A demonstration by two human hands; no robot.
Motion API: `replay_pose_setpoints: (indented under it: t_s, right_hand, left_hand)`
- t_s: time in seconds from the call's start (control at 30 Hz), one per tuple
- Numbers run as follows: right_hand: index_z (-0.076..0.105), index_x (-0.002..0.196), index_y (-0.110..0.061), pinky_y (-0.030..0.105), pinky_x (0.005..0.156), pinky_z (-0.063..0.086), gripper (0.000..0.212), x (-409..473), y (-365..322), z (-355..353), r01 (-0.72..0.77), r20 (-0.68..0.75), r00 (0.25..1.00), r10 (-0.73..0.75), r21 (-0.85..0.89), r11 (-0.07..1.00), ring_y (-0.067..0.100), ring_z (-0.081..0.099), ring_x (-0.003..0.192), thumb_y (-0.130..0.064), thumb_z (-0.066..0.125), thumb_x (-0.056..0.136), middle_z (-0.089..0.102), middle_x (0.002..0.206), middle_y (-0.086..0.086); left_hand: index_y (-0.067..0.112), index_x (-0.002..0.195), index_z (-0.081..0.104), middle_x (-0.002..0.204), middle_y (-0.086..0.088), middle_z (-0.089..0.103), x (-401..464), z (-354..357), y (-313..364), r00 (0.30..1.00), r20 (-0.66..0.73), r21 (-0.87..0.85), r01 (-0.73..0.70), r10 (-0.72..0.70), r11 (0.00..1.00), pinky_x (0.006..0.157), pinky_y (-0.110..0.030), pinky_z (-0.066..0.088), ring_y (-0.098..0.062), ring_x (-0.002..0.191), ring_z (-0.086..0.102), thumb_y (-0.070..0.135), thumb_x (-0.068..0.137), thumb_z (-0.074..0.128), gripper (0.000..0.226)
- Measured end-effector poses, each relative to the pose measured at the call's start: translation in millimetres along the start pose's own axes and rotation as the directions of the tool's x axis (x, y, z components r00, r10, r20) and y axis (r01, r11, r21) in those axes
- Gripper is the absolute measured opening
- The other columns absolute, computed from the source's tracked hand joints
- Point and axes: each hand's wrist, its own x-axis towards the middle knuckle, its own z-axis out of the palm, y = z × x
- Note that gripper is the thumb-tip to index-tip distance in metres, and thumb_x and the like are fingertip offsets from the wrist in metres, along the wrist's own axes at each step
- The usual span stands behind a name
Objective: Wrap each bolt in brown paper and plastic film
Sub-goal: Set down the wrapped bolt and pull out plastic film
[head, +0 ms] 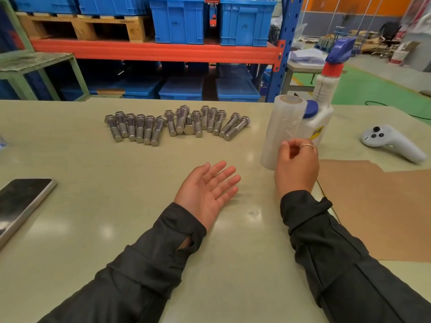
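Observation:
Several steel hex bolts lie in a loose row at the far middle of the table. A roll of clear plastic film stands upright to their right. My right hand is against the roll's lower right side with its fingers curled, and thumb and fingertips pinch at the film on its surface. My left hand lies palm up on the table, fingers straight, holding nothing. Sheets of brown paper lie flat at the right, under my right forearm.
A white spray bottle with a blue trigger stands right behind the roll. A white controller lies at the far right and a phone at the left edge. Shelving with blue crates stands beyond the table.

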Motion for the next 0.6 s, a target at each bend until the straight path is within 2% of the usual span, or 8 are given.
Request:
replay_pose_setpoints:
  t_s: [0.1,0.2,0.27,0.33,0.4,0.47,0.53,0.6]
  right_hand:
    - [0.048,0.086,-0.014,0.011,0.06,0.03,0.007,1,-2,-3,-0.037,0.003,0.999,0.037,0.086,0.996,0.014,0.046,0.076,-0.016,0.047,0.093,0.049,0.093,0.001]
    - [0.044,0.086,-0.012,0.005,0.048,0.033,0.008,2,-3,-8,-0.096,0.004,0.995,0.098,0.198,0.975,0.006,0.045,0.064,-0.009,0.041,0.093,0.05,0.074,-0.003]
    - [0.041,0.088,-0.01,0.003,0.045,0.032,0.009,1,-6,-9,-0.118,0.0,0.993,0.122,0.254,0.96,0.003,0.044,0.063,-0.007,0.036,0.095,0.046,0.071,-0.007]
    - [0.037,0.089,-0.009,0.004,0.045,0.033,0.009,-2,-9,-12,-0.117,0.014,0.993,0.118,0.292,0.949,0.003,0.043,0.063,-0.007,0.032,0.096,0.044,0.072,-0.007]
    - [0.037,0.089,-0.01,0.009,0.051,0.036,0.01,-7,-15,-15,-0.099,0.066,0.994,0.083,0.287,0.953,0.003,0.042,0.064,-0.009,0.031,0.097,0.044,0.072,-0.006]
    - [0.039,0.088,-0.012,0.018,0.055,0.037,0.01,-13,-22,-18,-0.059,0.153,0.988,0.02,0.255,0.965,0.003,0.043,0.063,-0.009,0.033,0.096,0.043,0.071,-0.006]
    - [0.041,0.085,-0.013,0.016,0.055,0.035,0.012,-21,-32,-21,-0.017,0.26,0.964,-0.051,0.255,0.967,-0.002,0.044,0.061,-0.007,0.035,0.094,0.043,0.07,-0.005]
    - [0.043,0.081,-0.018,0.015,0.056,0.036,0.017,-28,-41,-22,-0.015,0.395,0.913,-0.107,0.292,0.956,-0.004,0.042,0.058,-0.008,0.038,0.094,0.044,0.069,-0.007]
  left_hand:
    - [0.006,0.106,0.06,0.105,-0.012,0.068,-1,1,-1,1.0,0.003,0.019,-0.011,0.01,1.0,0.078,-0.034,0.053,-0.024,0.088,0.068,0.024,0.095,0.041,0.029]
    - [0.007,0.106,0.06,0.104,-0.012,0.068,-2,2,-2,1.0,0.004,0.025,-0.016,0.016,1.0,0.076,-0.033,0.052,-0.024,0.088,0.068,0.022,0.094,0.041,0.027]
    - [0.008,0.108,0.06,0.104,-0.01,0.068,-4,2,-1,0.999,0.016,0.046,-0.032,0.031,0.998,0.074,-0.032,0.053,-0.022,0.088,0.069,0.022,0.094,0.043,0.026]
    - [0.012,0.112,0.058,0.11,-0.007,0.066,-3,3,-2,0.997,0.033,0.152,-0.073,0.068,0.986,0.074,-0.029,0.052,-0.018,0.092,0.067,0.021,0.093,0.046,0.024]
    - [0.017,0.117,0.052,0.122,-0.003,0.057,-1,8,-4,0.988,0.045,0.399,-0.151,0.145,0.905,0.079,-0.024,0.049,-0.012,0.103,0.06,0.015,0.091,0.051,0.026]
    - [0.02,0.132,0.039,0.131,0.003,0.044,4,17,-5,0.97,0.122,0.619,-0.24,0.21,0.748,0.087,-0.022,0.043,-0.009,0.114,0.048,0.011,0.088,0.059,0.049]
    - [0.019,0.139,0.028,0.132,0.007,0.04,8,25,-3,0.948,0.228,0.699,-0.317,0.221,0.641,0.097,-0.023,0.038,-0.008,0.121,0.04,0.017,0.081,0.069,0.071]
    - [0.021,0.127,0.037,0.123,0.004,0.052,5,30,5,0.92,0.278,0.685,-0.391,0.276,0.615,0.09,-0.022,0.046,-0.01,0.112,0.052,0.029,0.072,0.076,0.068]
